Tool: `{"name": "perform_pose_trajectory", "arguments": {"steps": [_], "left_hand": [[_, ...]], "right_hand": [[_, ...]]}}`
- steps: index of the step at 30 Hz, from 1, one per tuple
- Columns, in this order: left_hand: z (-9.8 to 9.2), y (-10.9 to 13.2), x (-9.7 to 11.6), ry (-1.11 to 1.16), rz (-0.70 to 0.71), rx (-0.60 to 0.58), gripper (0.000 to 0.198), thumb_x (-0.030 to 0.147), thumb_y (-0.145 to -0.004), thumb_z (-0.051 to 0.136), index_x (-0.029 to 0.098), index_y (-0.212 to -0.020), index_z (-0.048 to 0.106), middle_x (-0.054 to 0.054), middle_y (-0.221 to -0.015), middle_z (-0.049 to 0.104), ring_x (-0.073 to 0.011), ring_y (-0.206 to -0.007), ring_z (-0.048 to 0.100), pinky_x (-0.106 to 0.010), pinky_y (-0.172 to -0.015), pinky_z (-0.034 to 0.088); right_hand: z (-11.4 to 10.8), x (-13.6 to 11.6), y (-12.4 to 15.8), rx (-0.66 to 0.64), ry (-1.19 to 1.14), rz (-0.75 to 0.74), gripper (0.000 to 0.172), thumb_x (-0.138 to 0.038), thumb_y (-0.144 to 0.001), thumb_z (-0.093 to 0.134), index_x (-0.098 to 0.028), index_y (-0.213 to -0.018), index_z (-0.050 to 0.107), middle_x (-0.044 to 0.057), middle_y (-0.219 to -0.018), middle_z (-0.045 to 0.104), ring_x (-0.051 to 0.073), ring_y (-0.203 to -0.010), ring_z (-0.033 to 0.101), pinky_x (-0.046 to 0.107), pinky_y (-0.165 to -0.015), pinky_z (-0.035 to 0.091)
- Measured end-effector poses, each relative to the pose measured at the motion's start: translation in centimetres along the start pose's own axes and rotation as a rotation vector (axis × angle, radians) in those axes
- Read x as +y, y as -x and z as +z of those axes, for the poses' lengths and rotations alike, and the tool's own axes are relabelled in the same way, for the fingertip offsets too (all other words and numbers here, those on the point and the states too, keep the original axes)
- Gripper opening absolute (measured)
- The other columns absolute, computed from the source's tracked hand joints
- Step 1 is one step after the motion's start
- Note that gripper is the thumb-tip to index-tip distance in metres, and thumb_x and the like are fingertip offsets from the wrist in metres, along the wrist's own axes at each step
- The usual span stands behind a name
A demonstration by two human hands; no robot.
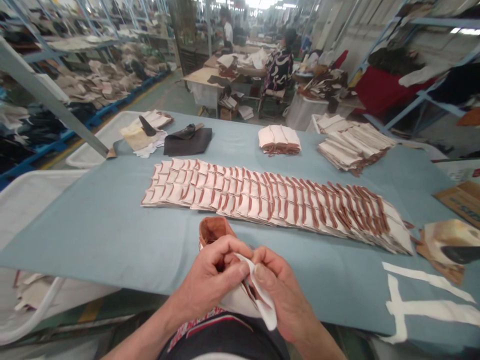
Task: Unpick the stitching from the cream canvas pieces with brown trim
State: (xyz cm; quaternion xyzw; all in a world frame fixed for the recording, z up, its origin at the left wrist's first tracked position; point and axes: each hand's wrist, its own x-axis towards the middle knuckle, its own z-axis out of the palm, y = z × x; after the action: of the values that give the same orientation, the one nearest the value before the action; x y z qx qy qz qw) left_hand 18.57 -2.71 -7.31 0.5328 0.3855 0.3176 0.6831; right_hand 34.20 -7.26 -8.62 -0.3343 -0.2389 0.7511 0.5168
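Observation:
Close to my body, at the table's front edge, my left hand (221,267) pinches a brown-and-cream sewn piece (214,229) of leather or fabric. Its brown inner side opens upward behind my fingers. My right hand (281,290) is closed, thumb and fingers pinching a white strip (267,307) that hangs down along the piece. Both hands almost meet at the strip's upper end; my fingers hide the exact place where strip and piece touch. Just beyond them lies a long row of overlapping cream pieces (258,195) with brown edges.
A blue-grey table (112,225) carries two cream stacks (279,137) at the back and a dark cloth (187,141). To the right are white strips (431,307), an object with a black handle (450,240) and a cardboard box (463,200). White bins (33,185) stand left. A person (279,65) sits beyond.

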Motion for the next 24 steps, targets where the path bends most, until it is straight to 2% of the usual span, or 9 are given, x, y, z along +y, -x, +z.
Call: {"name": "perform_pose_trajectory", "arguments": {"steps": [3,6,8,11,13,15,17,21,24], "left_hand": [[0.3,-0.3,0.0,0.098,-0.044,-0.011,0.047,0.061,-0.087,0.072,0.017,-0.089,0.056,0.002,-0.062,0.061,-0.0090,-0.050,0.049,-0.018,-0.049,0.036],[0.5,-0.6,0.0,0.165,-0.107,-0.051,0.045,0.059,-0.087,0.072,0.018,-0.084,0.053,-0.002,-0.066,0.068,-0.0122,-0.050,0.059,-0.021,-0.052,0.046],[0.4,-0.8,-0.1,0.116,-0.124,-0.024,0.041,0.054,-0.087,0.071,0.018,-0.080,0.053,0.000,-0.064,0.065,-0.0109,-0.048,0.056,-0.020,-0.050,0.043],[0.3,-1.2,-0.2,-0.017,-0.114,0.077,0.037,0.049,-0.084,0.072,0.017,-0.076,0.056,0.005,-0.057,0.054,-0.0078,-0.047,0.044,-0.018,-0.046,0.032],[0.2,-1.5,-0.3,-0.074,-0.118,0.100,0.034,0.047,-0.085,0.070,0.017,-0.077,0.057,0.006,-0.056,0.048,-0.0077,-0.048,0.040,-0.018,-0.046,0.029],[0.3,-1.6,-0.3,-0.119,-0.112,0.087,0.031,0.044,-0.086,0.068,0.016,-0.077,0.057,0.006,-0.058,0.047,-0.0079,-0.050,0.038,-0.019,-0.047,0.029],[0.3,-1.8,-0.4,-0.156,-0.086,0.076,0.031,0.043,-0.087,0.067,0.016,-0.076,0.056,0.007,-0.060,0.044,-0.0078,-0.051,0.036,-0.019,-0.048,0.028],[-0.3,-1.8,-0.8,-0.179,-0.034,0.068,0.039,0.054,-0.096,0.060,0.017,-0.084,0.057,0.005,-0.063,0.048,-0.0100,-0.054,0.042,-0.021,-0.051,0.034],[-1.0,-1.7,-1.6,-0.173,0.058,0.191,0.049,0.064,-0.103,0.044,0.019,-0.086,0.054,0.003,-0.072,0.052,-0.0120,-0.060,0.047,-0.024,-0.058,0.041]], "right_hand": [[0.1,0.7,-0.5,0.003,-0.068,0.052,0.050,-0.057,-0.083,0.085,-0.020,-0.076,0.052,-0.012,-0.051,0.037,0.004,-0.043,0.022,0.018,-0.046,0.024],[-0.5,1.0,-0.6,0.015,0.039,0.084,0.051,-0.066,-0.090,0.072,-0.020,-0.075,0.053,-0.012,-0.047,0.028,0.006,-0.042,0.017,0.020,-0.044,0.020],[-1.3,0.6,-0.6,0.048,0.217,0.059,0.058,-0.075,-0.096,0.054,-0.020,-0.077,0.057,-0.008,-0.049,0.035,0.009,-0.043,0.025,0.022,-0.045,0.025],[-2.2,-1.0,-0.6,0.115,0.602,-0.143,0.066,-0.078,-0.099,0.040,-0.019,-0.087,0.065,0.003,-0.071,0.062,0.016,-0.062,0.053,0.027,-0.058,0.043],[-2.3,-2.2,-0.8,0.137,0.832,-0.289,0.051,-0.068,-0.097,0.054,-0.019,-0.095,0.068,0.006,-0.091,0.071,0.021,-0.083,0.063,0.030,-0.075,0.050],[-2.2,-3.0,-1.1,0.154,0.965,-0.353,0.030,-0.049,-0.094,0.066,-0.020,-0.096,0.069,0.004,-0.095,0.073,0.021,-0.090,0.066,0.030,-0.084,0.050],[-2.0,-3.0,-1.5,0.176,0.993,-0.358,0.020,-0.039,-0.094,0.065,-0.020,-0.090,0.067,0.001,-0.087,0.072,0.018,-0.083,0.065,0.027,-0.080,0.050],[-2.3,-0.9,-2.7,0.245,0.900,-0.401,0.030,-0.044,-0.098,0.060,-0.020,-0.081,0.061,-0.001,-0.074,0.063,0.015,-0.069,0.058,0.024,-0.066,0.047],[-2.8,1.5,-3.5,0.328,0.817,-0.388,0.034,-0.048,-0.101,0.056,-0.020,-0.081,0.056,-0.003,-0.067,0.058,0.013,-0.060,0.054,0.023,-0.057,0.045]]}}
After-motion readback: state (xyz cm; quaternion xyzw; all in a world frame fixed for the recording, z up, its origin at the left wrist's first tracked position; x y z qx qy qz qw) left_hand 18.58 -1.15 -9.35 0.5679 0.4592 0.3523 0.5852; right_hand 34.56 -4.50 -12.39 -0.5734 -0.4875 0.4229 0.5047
